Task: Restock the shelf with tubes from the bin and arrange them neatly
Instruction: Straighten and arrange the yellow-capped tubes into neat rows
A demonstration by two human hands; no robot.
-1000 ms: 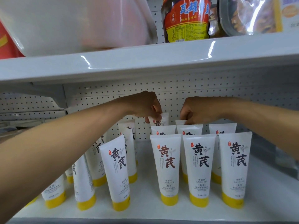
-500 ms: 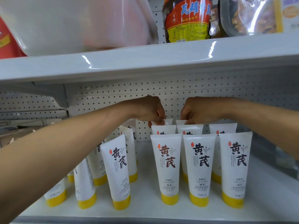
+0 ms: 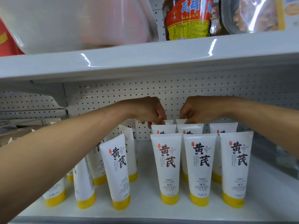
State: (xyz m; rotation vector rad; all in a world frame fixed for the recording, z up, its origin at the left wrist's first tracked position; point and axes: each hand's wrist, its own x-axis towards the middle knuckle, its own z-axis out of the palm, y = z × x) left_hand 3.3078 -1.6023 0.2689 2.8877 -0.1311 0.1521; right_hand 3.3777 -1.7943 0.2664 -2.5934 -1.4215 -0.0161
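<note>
White pegboard (image 3: 178,88) backs a glossy white shelf (image 3: 145,212) in a shop, with an upper shelf (image 3: 145,62) overhead carrying a pale plastic tub (image 3: 72,21) and a red-and-yellow pouch (image 3: 187,18). On the lower shelf stand white tubes, each with its long axis vertical, yellow cap down on the shelf and flat crimped end pointing up. On the right, three near tubes (image 3: 199,167) form a straight row, upright, printed fronts facing out, just beside one another; a second row (image 3: 190,128) stands close behind them, showing only its tops. On the left, a looser group of tubes (image 3: 117,172) stands tilted off upright, several partly hidden under the left forearm and some with labels turned sideways. Both arms reach over the rows to the far row by the pegboard. The left hand (image 3: 145,112), fingers curled downward, pinches the crimped top of the back left tube (image 3: 169,122). The right hand (image 3: 199,110), fingers likewise curled down, pinches the top of the back right tube (image 3: 181,121). These two tubes stand side by side, upright, just beside each other, behind the second row.
</note>
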